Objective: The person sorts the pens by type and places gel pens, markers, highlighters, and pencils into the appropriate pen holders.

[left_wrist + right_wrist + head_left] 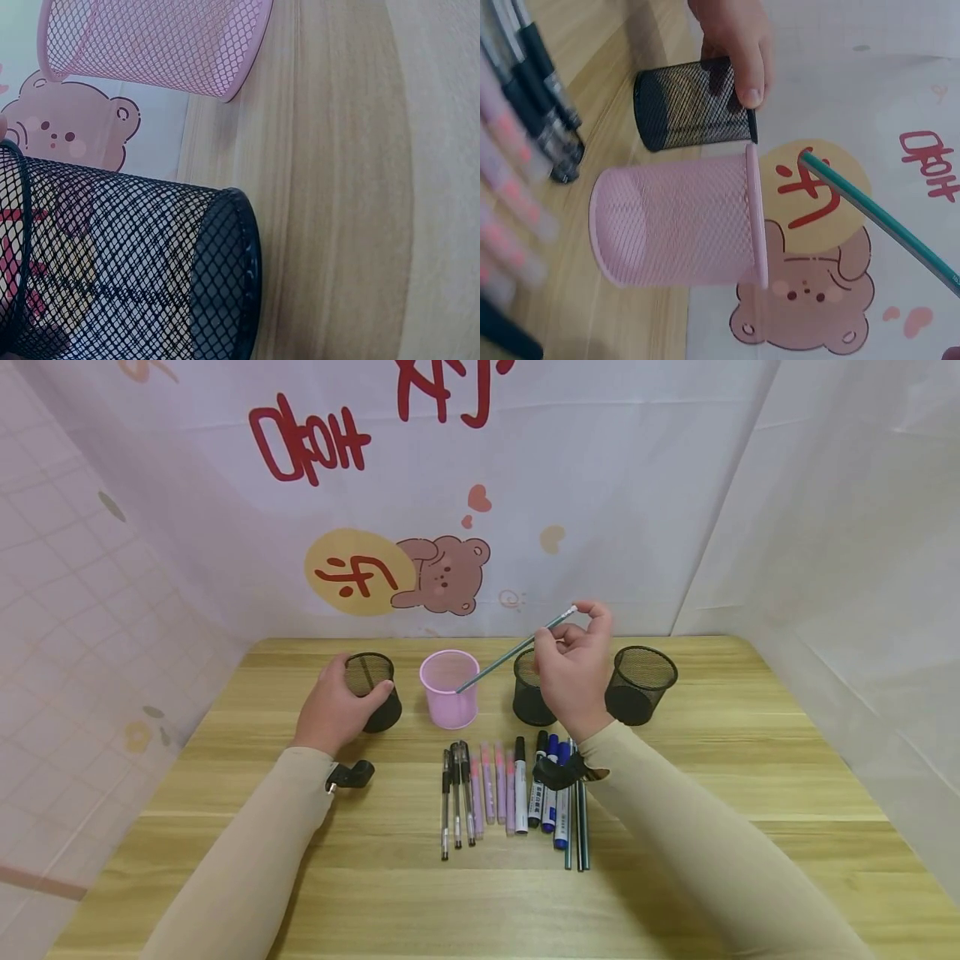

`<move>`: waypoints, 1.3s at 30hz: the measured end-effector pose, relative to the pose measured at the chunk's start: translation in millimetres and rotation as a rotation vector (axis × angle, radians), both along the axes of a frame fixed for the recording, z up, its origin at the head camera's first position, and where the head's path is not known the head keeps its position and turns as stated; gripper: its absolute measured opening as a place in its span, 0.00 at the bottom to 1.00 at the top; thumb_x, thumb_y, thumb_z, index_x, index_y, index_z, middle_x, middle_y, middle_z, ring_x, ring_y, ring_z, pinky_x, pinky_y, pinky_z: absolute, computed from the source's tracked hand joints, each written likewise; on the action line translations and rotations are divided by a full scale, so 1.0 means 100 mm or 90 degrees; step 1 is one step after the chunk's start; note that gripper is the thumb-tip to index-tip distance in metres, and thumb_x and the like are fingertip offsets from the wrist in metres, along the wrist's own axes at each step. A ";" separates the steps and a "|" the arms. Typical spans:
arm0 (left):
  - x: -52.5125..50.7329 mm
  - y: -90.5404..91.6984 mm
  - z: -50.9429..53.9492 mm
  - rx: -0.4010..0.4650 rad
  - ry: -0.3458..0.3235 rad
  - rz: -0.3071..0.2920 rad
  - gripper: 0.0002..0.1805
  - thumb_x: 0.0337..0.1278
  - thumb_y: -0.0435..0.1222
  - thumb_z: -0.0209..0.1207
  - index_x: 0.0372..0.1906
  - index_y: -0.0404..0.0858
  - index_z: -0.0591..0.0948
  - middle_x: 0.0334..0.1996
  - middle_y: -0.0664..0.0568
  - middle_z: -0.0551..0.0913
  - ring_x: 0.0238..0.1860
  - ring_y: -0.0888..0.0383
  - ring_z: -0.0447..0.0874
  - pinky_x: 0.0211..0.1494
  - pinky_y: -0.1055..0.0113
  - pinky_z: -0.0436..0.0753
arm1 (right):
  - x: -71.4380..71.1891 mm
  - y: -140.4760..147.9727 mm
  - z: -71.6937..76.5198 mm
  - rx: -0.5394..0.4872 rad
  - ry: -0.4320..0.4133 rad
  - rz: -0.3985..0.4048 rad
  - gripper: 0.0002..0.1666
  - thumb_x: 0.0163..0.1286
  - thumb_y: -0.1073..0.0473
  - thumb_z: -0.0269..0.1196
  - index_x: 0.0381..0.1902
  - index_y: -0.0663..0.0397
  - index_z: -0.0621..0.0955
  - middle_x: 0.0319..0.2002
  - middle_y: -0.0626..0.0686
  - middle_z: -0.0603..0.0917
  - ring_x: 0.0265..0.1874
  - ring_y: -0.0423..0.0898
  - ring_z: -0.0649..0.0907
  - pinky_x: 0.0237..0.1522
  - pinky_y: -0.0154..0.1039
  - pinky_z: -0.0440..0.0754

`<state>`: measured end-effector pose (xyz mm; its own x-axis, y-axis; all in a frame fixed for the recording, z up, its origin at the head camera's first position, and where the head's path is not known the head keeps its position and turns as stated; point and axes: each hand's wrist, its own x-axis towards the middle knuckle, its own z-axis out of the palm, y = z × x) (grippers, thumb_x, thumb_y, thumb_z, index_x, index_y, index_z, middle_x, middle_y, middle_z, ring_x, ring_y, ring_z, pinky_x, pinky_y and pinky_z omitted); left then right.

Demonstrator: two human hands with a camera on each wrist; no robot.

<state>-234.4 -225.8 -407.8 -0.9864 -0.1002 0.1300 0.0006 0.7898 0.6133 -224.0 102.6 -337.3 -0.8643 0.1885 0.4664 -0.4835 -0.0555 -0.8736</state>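
Note:
My left hand (332, 706) grips the leftmost black mesh pen cup (384, 714) by its rim, thumb on the near right side and fingers at the back left. The cup stands upright on the table. My right hand (576, 668) pinches a green pencil (510, 655) near its white-tipped end. The pencil slants down to the left, its lower end by the pink mesh pen cup (452, 712). In the right wrist view that pencil end (807, 157) is apart from the pink cup's rim (757, 217), just above its opening.
Two more black mesh cups (532, 706) (637, 702) stand to the right, one partly behind my right hand. In front lie black gel pens (456, 802), pink highlighters (489, 789), several markers (521, 793) and more pencils (581, 835). A printed curtain (600, 485) hangs behind.

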 end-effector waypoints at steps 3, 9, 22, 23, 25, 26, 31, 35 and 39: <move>0.00 0.00 0.00 0.000 0.000 0.000 0.58 0.61 0.73 0.55 0.83 0.38 0.57 0.75 0.35 0.70 0.70 0.35 0.73 0.69 0.32 0.75 | -0.03 -0.12 -0.01 -0.029 0.009 -0.003 0.26 0.72 0.70 0.56 0.60 0.44 0.60 0.27 0.49 0.78 0.15 0.44 0.75 0.23 0.36 0.76; 0.01 0.00 0.01 -0.003 -0.002 0.000 0.58 0.61 0.73 0.55 0.83 0.38 0.57 0.75 0.35 0.69 0.70 0.34 0.74 0.69 0.32 0.75 | -0.05 -0.33 -0.03 -0.061 0.008 -0.004 0.26 0.72 0.71 0.57 0.59 0.45 0.60 0.29 0.49 0.77 0.15 0.41 0.77 0.27 0.33 0.82; -0.01 -0.01 -0.01 -0.006 0.002 -0.003 0.59 0.61 0.73 0.55 0.83 0.37 0.57 0.76 0.35 0.67 0.72 0.34 0.72 0.69 0.32 0.75 | -0.12 -0.66 -0.06 -0.062 -0.017 0.006 0.23 0.76 0.68 0.57 0.61 0.48 0.61 0.32 0.49 0.77 0.18 0.41 0.79 0.29 0.34 0.84; -0.01 -0.02 -0.02 -0.007 0.003 -0.004 0.59 0.60 0.73 0.55 0.83 0.37 0.57 0.76 0.35 0.67 0.72 0.34 0.72 0.69 0.32 0.75 | -0.12 -0.68 -0.06 -0.063 -0.016 0.009 0.23 0.76 0.68 0.57 0.61 0.48 0.61 0.32 0.49 0.77 0.18 0.41 0.79 0.29 0.34 0.84; -0.02 -0.02 -0.03 -0.009 0.004 -0.003 0.59 0.60 0.74 0.55 0.83 0.38 0.57 0.76 0.35 0.68 0.72 0.34 0.72 0.69 0.33 0.75 | -0.12 -0.72 -0.06 -0.064 -0.015 0.017 0.22 0.77 0.67 0.56 0.61 0.48 0.62 0.31 0.50 0.77 0.18 0.41 0.79 0.30 0.34 0.84; -0.02 -0.02 -0.03 -0.008 0.005 -0.002 0.59 0.60 0.74 0.55 0.83 0.38 0.58 0.76 0.35 0.68 0.72 0.34 0.72 0.69 0.33 0.75 | -0.12 -0.74 -0.06 -0.064 -0.017 0.019 0.21 0.78 0.67 0.56 0.61 0.47 0.62 0.31 0.50 0.77 0.18 0.41 0.79 0.30 0.34 0.84; -0.01 -0.02 -0.03 -0.008 0.003 -0.001 0.59 0.60 0.74 0.55 0.83 0.38 0.57 0.77 0.35 0.67 0.72 0.34 0.72 0.70 0.33 0.75 | -0.13 -0.83 -0.07 -0.063 -0.020 0.032 0.20 0.79 0.68 0.55 0.61 0.48 0.62 0.32 0.49 0.76 0.19 0.42 0.78 0.30 0.34 0.84; -0.01 -0.02 -0.03 -0.009 0.004 -0.002 0.60 0.59 0.75 0.55 0.83 0.38 0.58 0.77 0.35 0.67 0.72 0.33 0.72 0.69 0.32 0.75 | -0.12 -0.88 -0.07 -0.055 -0.029 0.043 0.18 0.80 0.68 0.54 0.61 0.50 0.63 0.34 0.50 0.76 0.21 0.44 0.77 0.31 0.35 0.84; -0.01 -0.02 -0.03 -0.012 0.009 -0.003 0.60 0.59 0.74 0.55 0.82 0.37 0.58 0.77 0.35 0.67 0.72 0.33 0.72 0.69 0.32 0.75 | -0.11 -0.92 -0.07 -0.039 -0.039 0.052 0.18 0.80 0.67 0.54 0.61 0.52 0.63 0.34 0.51 0.76 0.21 0.46 0.78 0.30 0.34 0.83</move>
<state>-235.5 -228.2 -410.6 -0.9849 -0.0931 0.1460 0.0129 0.8015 0.5978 -234.5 11.0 -344.7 -0.9046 0.1428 0.4016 -0.4206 -0.1464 -0.8954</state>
